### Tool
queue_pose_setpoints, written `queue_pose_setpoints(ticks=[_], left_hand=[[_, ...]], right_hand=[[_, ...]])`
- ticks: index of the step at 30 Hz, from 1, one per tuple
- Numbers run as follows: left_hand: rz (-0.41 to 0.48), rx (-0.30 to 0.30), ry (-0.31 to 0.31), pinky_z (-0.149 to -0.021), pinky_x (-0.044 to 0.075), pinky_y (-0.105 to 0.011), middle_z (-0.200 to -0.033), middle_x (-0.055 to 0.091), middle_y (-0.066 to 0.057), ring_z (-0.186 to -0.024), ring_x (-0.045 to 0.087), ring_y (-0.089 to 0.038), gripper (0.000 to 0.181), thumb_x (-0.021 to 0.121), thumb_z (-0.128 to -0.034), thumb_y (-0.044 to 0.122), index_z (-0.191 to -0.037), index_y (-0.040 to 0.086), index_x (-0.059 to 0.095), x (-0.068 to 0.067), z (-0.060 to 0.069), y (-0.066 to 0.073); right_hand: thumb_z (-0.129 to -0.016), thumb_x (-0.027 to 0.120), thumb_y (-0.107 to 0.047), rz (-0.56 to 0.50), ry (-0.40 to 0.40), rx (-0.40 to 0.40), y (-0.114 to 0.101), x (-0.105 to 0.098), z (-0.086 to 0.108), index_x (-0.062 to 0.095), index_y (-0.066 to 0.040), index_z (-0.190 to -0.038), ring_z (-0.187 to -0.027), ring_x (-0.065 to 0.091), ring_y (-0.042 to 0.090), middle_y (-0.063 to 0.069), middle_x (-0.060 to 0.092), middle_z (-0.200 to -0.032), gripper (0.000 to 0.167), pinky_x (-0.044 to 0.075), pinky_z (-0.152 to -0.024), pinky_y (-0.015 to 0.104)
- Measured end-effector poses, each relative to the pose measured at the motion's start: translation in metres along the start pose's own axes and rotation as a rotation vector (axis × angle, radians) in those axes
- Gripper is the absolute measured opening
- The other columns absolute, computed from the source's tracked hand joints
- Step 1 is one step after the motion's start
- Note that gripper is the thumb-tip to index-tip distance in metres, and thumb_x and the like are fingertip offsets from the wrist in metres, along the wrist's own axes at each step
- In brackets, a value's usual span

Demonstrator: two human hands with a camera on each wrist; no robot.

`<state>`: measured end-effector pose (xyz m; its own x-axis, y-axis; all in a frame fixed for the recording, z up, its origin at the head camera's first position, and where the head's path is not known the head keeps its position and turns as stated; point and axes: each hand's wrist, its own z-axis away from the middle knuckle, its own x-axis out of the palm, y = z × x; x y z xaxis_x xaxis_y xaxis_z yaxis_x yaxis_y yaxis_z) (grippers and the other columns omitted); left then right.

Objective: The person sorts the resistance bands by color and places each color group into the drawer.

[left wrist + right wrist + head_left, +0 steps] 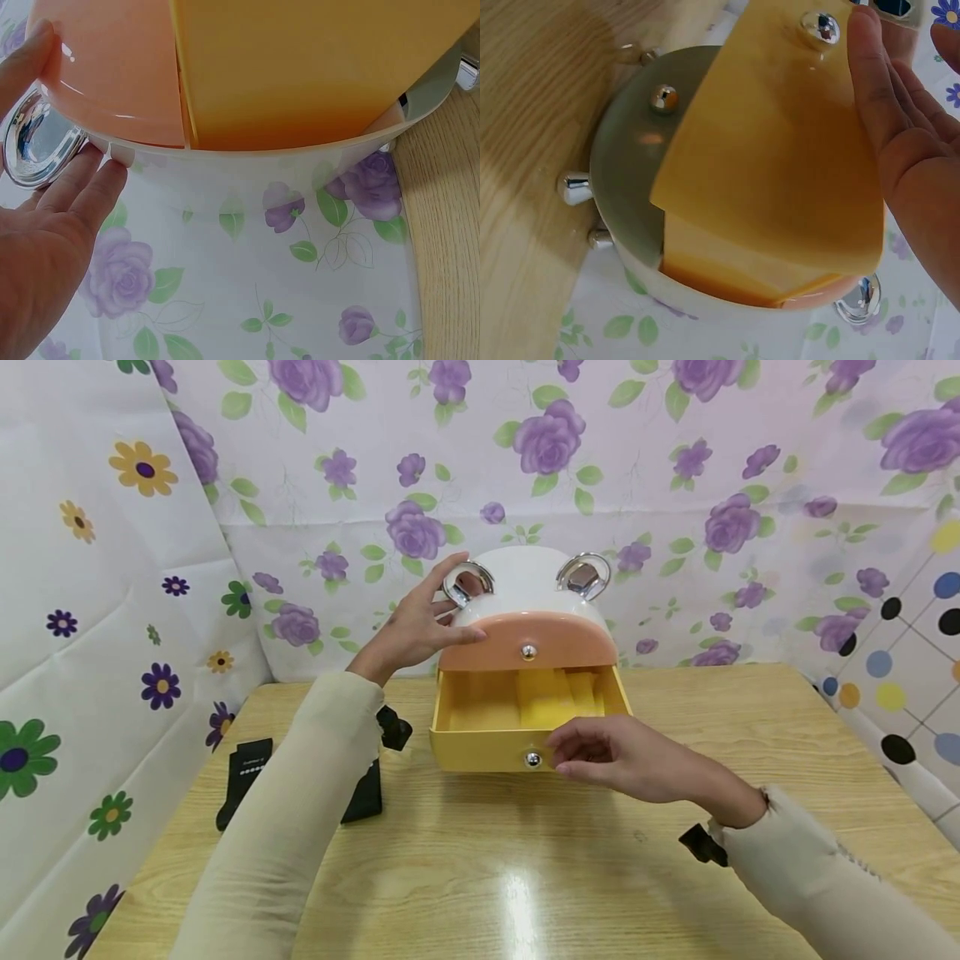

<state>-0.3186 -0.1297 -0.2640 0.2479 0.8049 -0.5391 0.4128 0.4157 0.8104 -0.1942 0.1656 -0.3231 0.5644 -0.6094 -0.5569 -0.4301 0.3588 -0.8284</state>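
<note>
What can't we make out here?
Inside the orange drawer: head, hidden behind its closed front.
Whether the black pieces join: head, left sleeve covers between them.
White lettering on one piece: head, too small.
Left hand: left wrist, cut off by left edge.
Right hand: right wrist, cut off by right edge.

Below the left fingers, a sleeve hides part of a black object, its white lettering too small to read. The right fingers cover part of the yellow drawer.
</note>
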Motion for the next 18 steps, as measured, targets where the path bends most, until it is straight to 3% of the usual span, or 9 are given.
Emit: queue_pose_setpoints(ticks=[8, 18], left_hand=[[-0.007, 0.016, -0.01, -0.112, 0.04, -0.044, -0.165, 0.015, -0.001, -0.143, 0.036, -0.036, 0.1, 0.083, -0.0846, 0.02, -0.159, 0.039, 0.019, 0.0, -0.001, 0.0], [-0.026, 0.013, -0.015, -0.112, 0.04, -0.046, -0.165, 0.014, -0.001, -0.142, 0.036, -0.037, 0.098, 0.082, -0.0861, 0.023, -0.159, 0.04, 0.018, -0.001, 0.001, -0.001]], right_hand=[[-0.102, 0.061, -0.023, -0.06, -0.087, 0.028, 0.015, 0.017, -0.001, 0.042, -0.011, -0.15, -0.121, 0.059, 0.021, 0.008, 0.056, -0.138, 0.053, 0.053, -0.096, 0.032], [-0.101, 0.063, -0.022, -0.1, -0.08, 0.033, 0.026, 0.036, -0.008, 0.033, -0.015, -0.156, -0.11, 0.064, 0.018, 0.012, 0.048, -0.147, 0.063, 0.054, -0.094, 0.033]])
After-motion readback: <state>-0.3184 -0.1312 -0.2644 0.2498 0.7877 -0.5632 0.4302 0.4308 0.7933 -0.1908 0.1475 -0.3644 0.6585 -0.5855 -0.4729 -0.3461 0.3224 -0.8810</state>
